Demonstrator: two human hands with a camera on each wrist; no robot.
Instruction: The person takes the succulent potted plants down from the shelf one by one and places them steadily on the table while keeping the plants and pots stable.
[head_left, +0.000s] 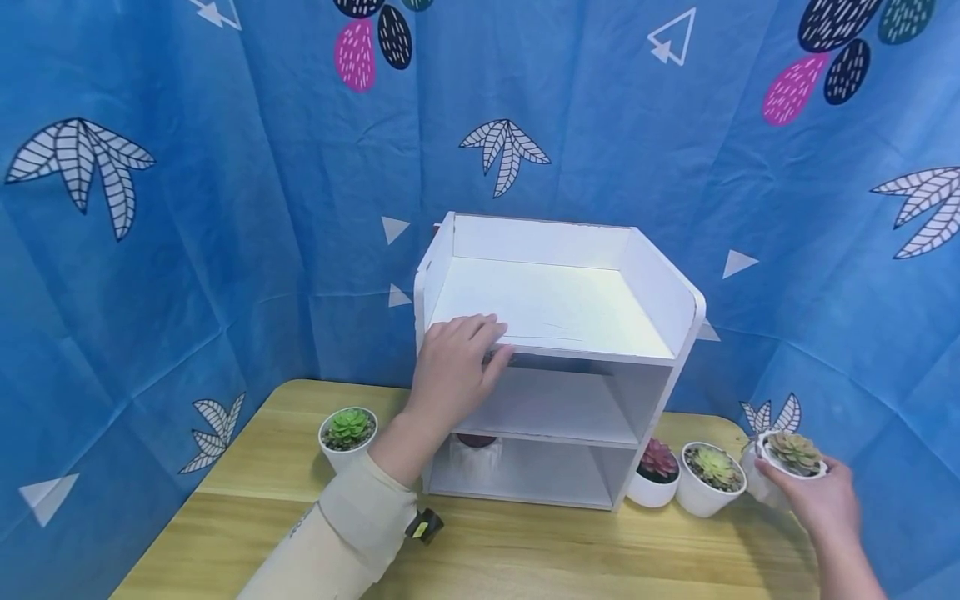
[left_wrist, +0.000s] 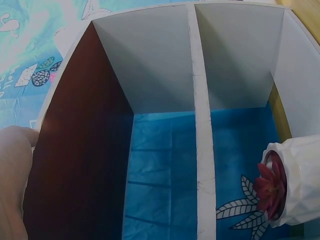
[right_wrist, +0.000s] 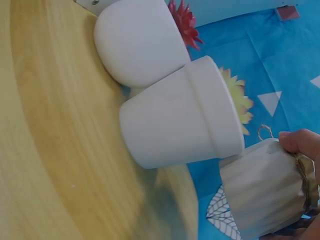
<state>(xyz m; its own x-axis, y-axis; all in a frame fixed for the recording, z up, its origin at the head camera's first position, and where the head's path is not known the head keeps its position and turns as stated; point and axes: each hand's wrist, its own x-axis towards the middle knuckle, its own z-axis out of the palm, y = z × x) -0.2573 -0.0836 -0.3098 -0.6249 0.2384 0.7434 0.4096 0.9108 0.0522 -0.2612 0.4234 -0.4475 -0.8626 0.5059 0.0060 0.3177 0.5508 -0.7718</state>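
Observation:
A small white shelf unit (head_left: 540, 400) stands on the wooden table. My left hand (head_left: 453, 362) rests on the front edge of its top board, fingers laid loosely over it and thumb along the edge. In the lowest compartment sits a white faceted pot with a red succulent (left_wrist: 270, 187), mostly behind my forearm in the head view. To the right of the unit, my right hand (head_left: 828, 504) grips a fluted white pot with a pale green succulent (head_left: 793, 452) near its rim. In the right wrist view this pot (right_wrist: 265, 190) is tilted, with twine round its top.
Beside the unit on the right stand a white pot with a dark red succulent (head_left: 654, 475) and one with a yellow-green succulent (head_left: 708, 482). A potted green succulent (head_left: 348, 433) stands left of my forearm. Blue patterned cloth (head_left: 555, 108) hangs behind the table (head_left: 525, 550).

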